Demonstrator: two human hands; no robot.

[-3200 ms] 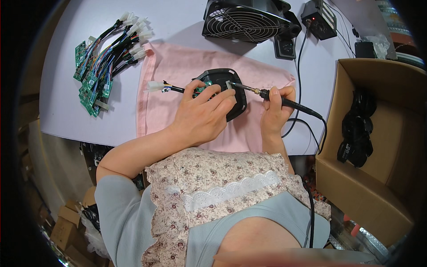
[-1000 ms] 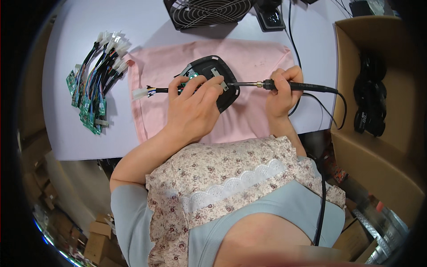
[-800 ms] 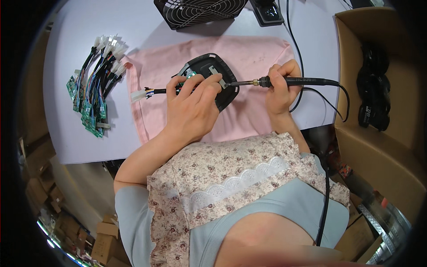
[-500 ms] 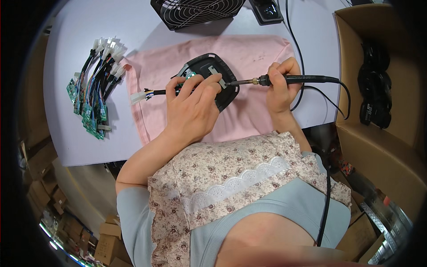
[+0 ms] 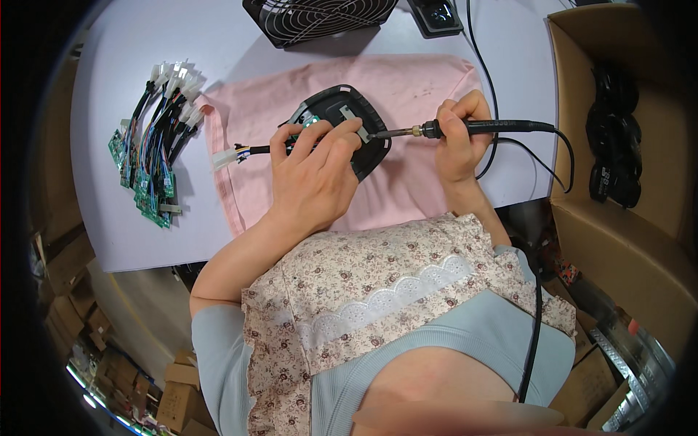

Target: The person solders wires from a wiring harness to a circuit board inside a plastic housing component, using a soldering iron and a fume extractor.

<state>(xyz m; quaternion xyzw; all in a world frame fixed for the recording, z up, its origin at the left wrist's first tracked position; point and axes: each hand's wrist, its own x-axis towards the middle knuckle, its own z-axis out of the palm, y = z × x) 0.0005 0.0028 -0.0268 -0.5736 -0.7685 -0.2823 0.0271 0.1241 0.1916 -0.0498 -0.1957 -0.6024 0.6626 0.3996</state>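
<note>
A black plastic housing lies on the pink cloth, with part of a green circuit board and a pale metal strip inside it. My left hand holds the housing down, its fingers bent over the board and strip. From the housing's left side a cable with a white connector sticks out. My right hand is closed round the handle of a soldering iron. Its tip points left and is at the lower end of the strip, close by my left fingertips; whether it touches cannot be made out.
Left of the cloth lies a bundle of circuit boards with wires and white connectors. A black fan and a dark box-shaped device stand at the back. On the right, a cardboard box holds black parts. The iron's cord loops beside it.
Almost nothing differs. Both hands, the housing and the soldering iron keep their places, apart from a very slight shift of the whole view.
</note>
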